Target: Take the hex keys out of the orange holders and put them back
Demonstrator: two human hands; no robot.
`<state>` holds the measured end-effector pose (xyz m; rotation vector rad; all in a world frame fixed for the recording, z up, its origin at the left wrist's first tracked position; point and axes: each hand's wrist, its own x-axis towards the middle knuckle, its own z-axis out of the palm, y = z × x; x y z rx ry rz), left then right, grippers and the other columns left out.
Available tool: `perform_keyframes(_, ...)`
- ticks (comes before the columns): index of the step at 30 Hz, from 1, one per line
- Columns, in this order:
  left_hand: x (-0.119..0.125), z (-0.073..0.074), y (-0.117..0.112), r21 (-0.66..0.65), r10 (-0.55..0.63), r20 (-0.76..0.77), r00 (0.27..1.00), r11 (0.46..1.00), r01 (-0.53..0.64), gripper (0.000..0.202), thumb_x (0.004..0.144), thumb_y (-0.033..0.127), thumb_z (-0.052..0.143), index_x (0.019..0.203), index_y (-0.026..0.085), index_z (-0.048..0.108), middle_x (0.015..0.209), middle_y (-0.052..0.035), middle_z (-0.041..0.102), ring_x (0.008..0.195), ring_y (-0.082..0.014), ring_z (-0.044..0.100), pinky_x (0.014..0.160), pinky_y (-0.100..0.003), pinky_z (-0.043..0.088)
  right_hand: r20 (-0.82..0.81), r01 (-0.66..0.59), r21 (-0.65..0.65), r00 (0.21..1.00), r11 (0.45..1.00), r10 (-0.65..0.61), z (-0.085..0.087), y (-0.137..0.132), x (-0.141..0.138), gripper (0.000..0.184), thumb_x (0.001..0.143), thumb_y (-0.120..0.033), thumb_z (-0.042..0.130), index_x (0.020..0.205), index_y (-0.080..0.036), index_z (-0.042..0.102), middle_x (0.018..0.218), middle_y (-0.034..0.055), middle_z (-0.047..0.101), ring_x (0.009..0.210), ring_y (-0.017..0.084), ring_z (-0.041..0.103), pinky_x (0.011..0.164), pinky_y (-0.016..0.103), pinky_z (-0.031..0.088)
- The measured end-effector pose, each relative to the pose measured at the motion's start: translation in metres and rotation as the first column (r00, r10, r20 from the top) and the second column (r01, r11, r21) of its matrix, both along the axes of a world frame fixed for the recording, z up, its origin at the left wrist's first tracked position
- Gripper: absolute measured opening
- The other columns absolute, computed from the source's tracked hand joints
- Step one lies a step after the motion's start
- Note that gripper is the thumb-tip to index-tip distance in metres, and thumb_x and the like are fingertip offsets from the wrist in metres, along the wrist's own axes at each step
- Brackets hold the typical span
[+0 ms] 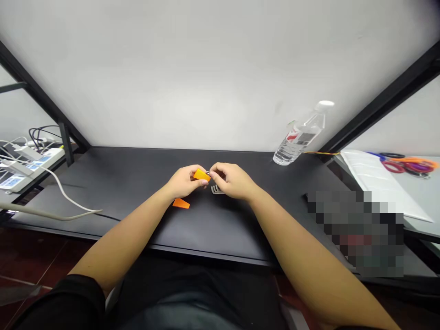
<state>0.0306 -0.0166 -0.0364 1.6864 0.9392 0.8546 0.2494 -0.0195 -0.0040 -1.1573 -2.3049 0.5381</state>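
Note:
My left hand (pixel 184 181) is closed around a small orange plastic piece (pixel 201 174), held just above the black desk (pixel 130 183). My right hand (pixel 231 180) meets it from the right, its fingertips pinched on a small metal part at the orange piece's end. Under the right hand several thin metal hex keys (pixel 216 189) lie on the desk. A second orange piece (pixel 181 204), wedge-shaped, lies flat on the desk below my left wrist.
A clear water bottle (pixel 300 135) stands at the back right by the white wall. A power strip (pixel 24 167) with white cables sits on the left. On the right side table lie a white sheet (pixel 378 181) and coloured loops (pixel 407 164).

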Motion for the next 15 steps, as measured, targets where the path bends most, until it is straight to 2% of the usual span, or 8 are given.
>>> perform_keyframes(4,0.0019,-0.0038,0.0017,-0.025,0.018,0.050,0.999,1.000,-0.017,0.029,0.081,0.037,0.074,0.100,0.016,0.066,0.085,-0.0053,0.073,0.079,-0.0183,0.069,0.079,-0.034,0.053,0.088,-0.015,-0.073,0.996,0.997,0.021,0.0011,-0.0017,-0.0014,0.024,0.103,-0.035,0.040,0.100,-0.022,0.060,0.082,0.0019,0.072,0.070,0.017,0.060,0.063,0.027,0.036)
perform_keyframes(10,0.0069,-0.0027,-0.0012,-0.103,-0.014,0.173,0.985,0.994,0.032,0.037,0.080,0.041,0.078,0.100,0.014,0.065,0.085,-0.0073,0.072,0.079,-0.0182,0.070,0.076,-0.033,0.054,0.267,0.033,0.029,0.963,0.999,-0.039,-0.0019,-0.0008,-0.0033,0.025,0.104,-0.033,0.034,0.104,-0.021,0.056,0.085,0.0057,0.071,0.069,0.020,0.057,0.060,0.030,0.031)
perform_keyframes(15,0.0068,-0.0013,-0.0027,-0.125,-0.012,0.168,0.986,0.992,0.033,0.034,0.080,0.040,0.078,0.099,0.014,0.064,0.085,-0.0071,0.072,0.080,-0.0180,0.071,0.076,-0.032,0.054,0.279,0.027,0.017,0.960,0.999,-0.031,0.0011,0.0002,-0.0023,0.029,0.104,-0.035,0.033,0.103,-0.021,0.058,0.090,0.0074,0.071,0.071,0.020,0.057,0.061,0.030,0.031)
